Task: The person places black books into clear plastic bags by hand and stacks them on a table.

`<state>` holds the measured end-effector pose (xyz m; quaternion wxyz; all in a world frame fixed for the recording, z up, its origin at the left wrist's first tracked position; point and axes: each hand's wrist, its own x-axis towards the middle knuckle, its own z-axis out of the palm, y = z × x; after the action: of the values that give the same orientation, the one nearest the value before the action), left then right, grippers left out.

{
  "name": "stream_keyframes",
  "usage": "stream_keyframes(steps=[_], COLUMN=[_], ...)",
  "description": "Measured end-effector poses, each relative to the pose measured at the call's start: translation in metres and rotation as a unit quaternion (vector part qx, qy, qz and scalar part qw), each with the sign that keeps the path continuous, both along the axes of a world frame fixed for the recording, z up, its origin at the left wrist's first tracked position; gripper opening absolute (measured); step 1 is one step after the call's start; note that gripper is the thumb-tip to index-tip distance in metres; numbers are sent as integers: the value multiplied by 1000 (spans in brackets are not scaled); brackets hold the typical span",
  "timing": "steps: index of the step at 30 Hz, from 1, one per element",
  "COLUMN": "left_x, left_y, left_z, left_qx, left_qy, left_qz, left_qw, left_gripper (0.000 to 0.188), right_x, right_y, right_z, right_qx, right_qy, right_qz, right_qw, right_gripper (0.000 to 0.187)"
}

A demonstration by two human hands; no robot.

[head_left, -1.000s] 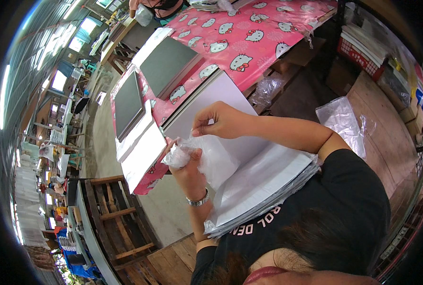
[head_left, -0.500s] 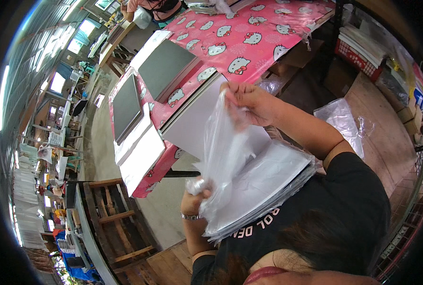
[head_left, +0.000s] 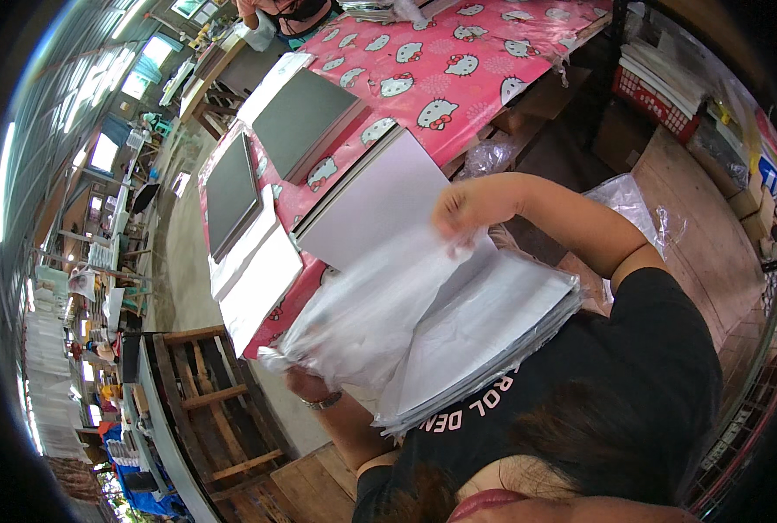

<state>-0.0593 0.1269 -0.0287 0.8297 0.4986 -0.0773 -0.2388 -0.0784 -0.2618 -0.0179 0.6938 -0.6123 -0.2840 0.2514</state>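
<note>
A clear plastic bag (head_left: 380,305) is stretched between my two hands, spread wide and wrinkled. My left hand (head_left: 308,383), with a metal watch at the wrist, grips its lower left end, the fingers partly behind the film. At the upper right edge, my right hand (head_left: 474,207) pinches the bag; motion blurs its fingertips. Against my body leans a stack of white sheets in plastic (head_left: 493,318), partly under the bag. Just beyond stand white-faced boards (head_left: 380,205) on the table edge, their lower part hidden by the bag.
On a pink patterned tablecloth (head_left: 484,83) lie a thick dark block (head_left: 305,122), a thinner dark block (head_left: 233,196) and white sheets (head_left: 262,283). A wooden pallet (head_left: 218,401) is at lower left. Right stands a red basket (head_left: 654,100) near plastic film (head_left: 624,205). Another person (head_left: 297,17) is behind.
My hands have moved apart: the left down and leftward, the right lower and slightly rightward. The bunched plastic bag has opened out flat between them.
</note>
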Motion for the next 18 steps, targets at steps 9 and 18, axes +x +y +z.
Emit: stream_keyframes(steps=[9,18], left_x=[47,108], left_y=[28,-38], left_z=[-94,-33], left_qx=[62,74], left_qy=[-80,-147], left_qz=[-216,211], left_qw=[971,963], left_gripper=[43,43], right_x=[14,54], right_y=[1,-17], right_z=[-9,-3], right_qx=[397,46], right_qy=[137,-148], right_qz=[-147,-366], right_qw=[896,917], right_gripper=[15,50])
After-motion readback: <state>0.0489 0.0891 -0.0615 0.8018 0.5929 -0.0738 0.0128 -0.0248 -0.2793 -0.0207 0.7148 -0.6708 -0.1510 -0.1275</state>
